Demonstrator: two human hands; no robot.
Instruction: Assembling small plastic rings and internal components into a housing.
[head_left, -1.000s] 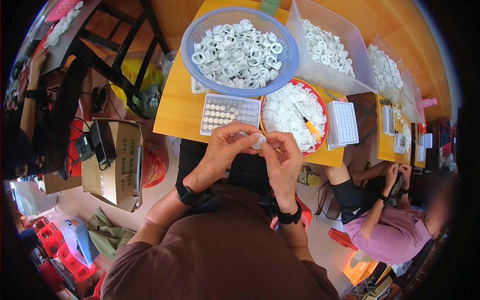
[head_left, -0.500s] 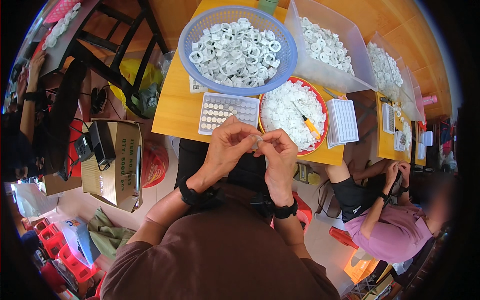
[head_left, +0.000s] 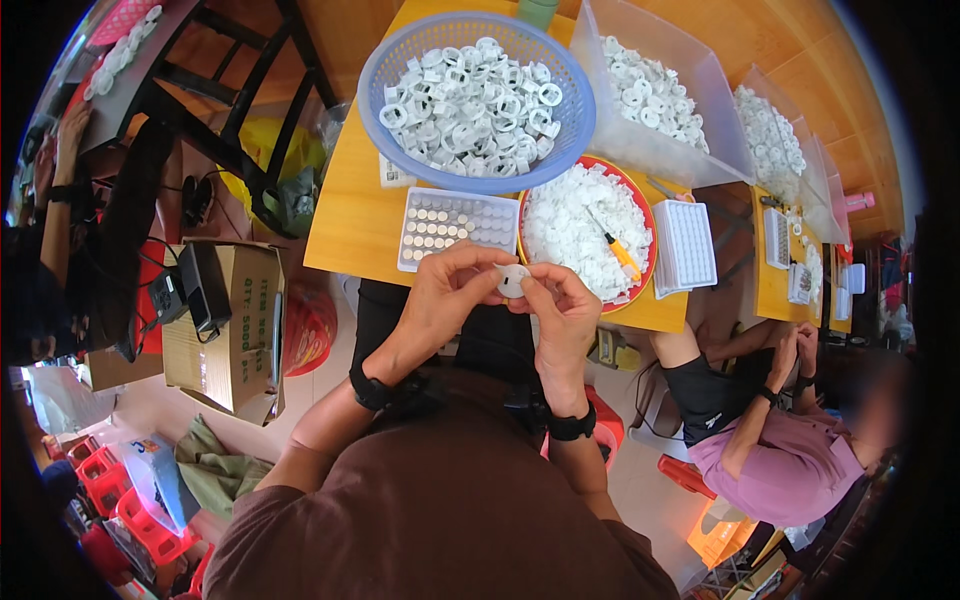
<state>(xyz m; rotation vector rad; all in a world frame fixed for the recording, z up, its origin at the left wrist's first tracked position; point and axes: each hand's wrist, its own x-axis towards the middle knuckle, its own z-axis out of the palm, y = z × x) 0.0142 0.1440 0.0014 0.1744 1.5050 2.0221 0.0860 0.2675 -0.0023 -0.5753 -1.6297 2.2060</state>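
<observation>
Between both hands is a small round white plastic piece (head_left: 512,281) with a dark slot in it, its flat face turned up. My left hand (head_left: 447,290) pinches its left edge with thumb and forefinger. On the opposite edge, the thumb and fingers of my right hand (head_left: 562,306) are closed. Just beyond the hands stands a white tray (head_left: 480,262) partly filled with round silvery discs. Beside it a red bowl (head_left: 650,215) holds a heap of small white parts, and a screwdriver with an orange handle (head_left: 624,257) lies on top of them.
A blue basket (head_left: 372,92) of white ring-shaped parts and a clear bin (head_left: 722,120) of similar parts stand at the back of the yellow table (head_left: 340,225). Stacked white trays (head_left: 686,246) are at its right. A cardboard box (head_left: 235,340) is at left; a co-worker (head_left: 770,450) sits right.
The white piece has been turned so that its flat face and dark slot now show. Both hands have shifted only slightly.
</observation>
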